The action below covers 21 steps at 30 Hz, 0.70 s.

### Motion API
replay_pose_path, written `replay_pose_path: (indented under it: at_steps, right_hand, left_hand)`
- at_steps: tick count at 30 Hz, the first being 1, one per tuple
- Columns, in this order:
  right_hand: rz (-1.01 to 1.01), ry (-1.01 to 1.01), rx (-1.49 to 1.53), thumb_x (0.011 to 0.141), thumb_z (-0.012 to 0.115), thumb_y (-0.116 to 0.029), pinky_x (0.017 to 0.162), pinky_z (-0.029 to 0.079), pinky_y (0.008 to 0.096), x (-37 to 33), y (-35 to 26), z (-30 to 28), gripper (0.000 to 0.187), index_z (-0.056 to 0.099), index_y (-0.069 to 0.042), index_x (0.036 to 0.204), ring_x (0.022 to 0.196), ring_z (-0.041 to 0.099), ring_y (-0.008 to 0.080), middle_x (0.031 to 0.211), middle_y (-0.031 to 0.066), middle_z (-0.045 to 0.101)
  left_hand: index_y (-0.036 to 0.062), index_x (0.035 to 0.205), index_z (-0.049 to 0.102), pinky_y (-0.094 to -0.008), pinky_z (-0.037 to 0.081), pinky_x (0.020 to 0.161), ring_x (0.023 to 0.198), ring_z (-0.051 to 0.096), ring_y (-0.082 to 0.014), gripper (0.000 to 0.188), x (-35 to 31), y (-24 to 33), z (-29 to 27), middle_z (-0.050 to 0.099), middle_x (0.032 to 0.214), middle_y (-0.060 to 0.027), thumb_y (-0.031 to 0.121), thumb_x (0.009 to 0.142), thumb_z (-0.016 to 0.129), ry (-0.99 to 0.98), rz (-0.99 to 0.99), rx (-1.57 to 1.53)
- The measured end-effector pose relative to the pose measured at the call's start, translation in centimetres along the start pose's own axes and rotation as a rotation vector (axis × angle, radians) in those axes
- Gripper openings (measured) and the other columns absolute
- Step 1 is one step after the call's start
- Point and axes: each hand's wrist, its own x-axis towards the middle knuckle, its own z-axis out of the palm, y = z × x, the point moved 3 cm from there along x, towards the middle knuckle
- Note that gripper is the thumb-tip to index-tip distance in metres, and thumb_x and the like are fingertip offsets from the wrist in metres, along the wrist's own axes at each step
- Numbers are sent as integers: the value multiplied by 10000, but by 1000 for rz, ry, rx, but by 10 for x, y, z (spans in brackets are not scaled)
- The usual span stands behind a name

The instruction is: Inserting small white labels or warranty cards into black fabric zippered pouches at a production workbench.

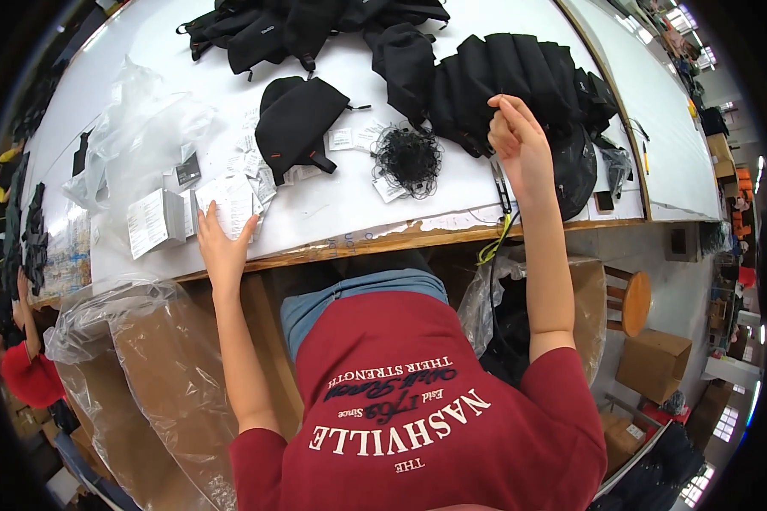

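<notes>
My left hand (pixel 223 247) has its fingers spread, with the fingertips on a pile of white printed cards (pixel 233 201) near the table's front edge. Beside it stands a thick stack of folded white cards (pixel 155 223). My right hand (pixel 521 145) is raised in front of a row of black bags (pixel 507 72), thumb and fingers pinched together; whatever they may hold is too small to make out. Between my hands lie a single black bag (pixel 296 123), a tangle of thin black loops (pixel 407 162) and loose white tags (pixel 341 139).
Crumpled clear plastic (pixel 136 111) covers the table's left part. More black bags (pixel 290 30) are heaped at the back. A cutting tool (pixel 501 186) with a yellow-green cord lies below my right wrist. Plastic-lined cartons (pixel 158 375) stand under the front edge; a wooden stool (pixel 635 304) is at right.
</notes>
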Motion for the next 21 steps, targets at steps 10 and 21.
replay_pose_path:
  at_steps: [10, 21]
  right_hand:
    - [105, -52, -155, 949, 527, -152, 495, 199, 192, -61, 32, 40, 158, 594, -38, 864, 517, 274, 3, 583, -82, 382]
    - [-92, -204, -612, 815, 699, -104, 427, 209, 222, -105, 52, 118, 69, 678, -45, 845, 446, 278, 15, 475, -54, 378]
  left_hand:
    - [54, 1342, 419, -331, 420, 913, 1033, 510, -222, 651, -44, 73, -64, 498, 1196, -129, -13, 739, 655, 292, 30, -700]
    - [17, 957, 692, -224, 431, 609, 685, 543, -114, 213, -83, 158, -66, 575, 827, -46, -26, 750, 716, 31, 252, -903]
